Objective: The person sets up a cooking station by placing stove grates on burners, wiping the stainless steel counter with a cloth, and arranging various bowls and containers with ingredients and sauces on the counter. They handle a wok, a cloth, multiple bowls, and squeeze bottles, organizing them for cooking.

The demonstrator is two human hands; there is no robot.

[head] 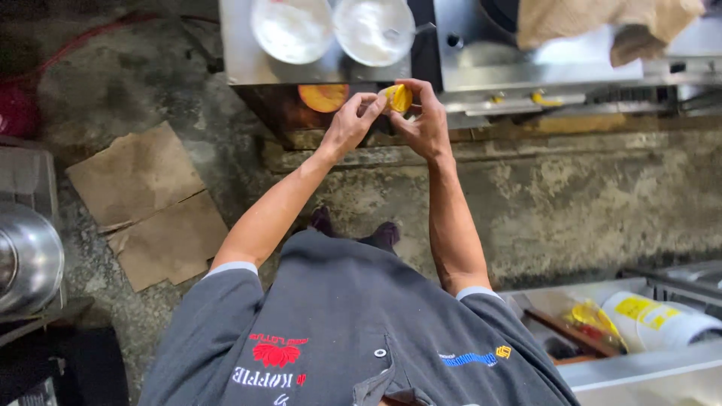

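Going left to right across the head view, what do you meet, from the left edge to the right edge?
Steel pot → cardboard sheets → left hand → small yellow piece pinched between both hands → right hand → white container with yellow label.

dark grey short-sleeved polo shirt [353, 331] | lighter grey sleeve cuffs | red flower emblem, blue-yellow chest logo | dark shoes [353, 228] | bare forearms

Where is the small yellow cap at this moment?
In the head view, the small yellow cap is top centre, pinched between the left hand and right hand, just below the two white bowls on the steel counter.
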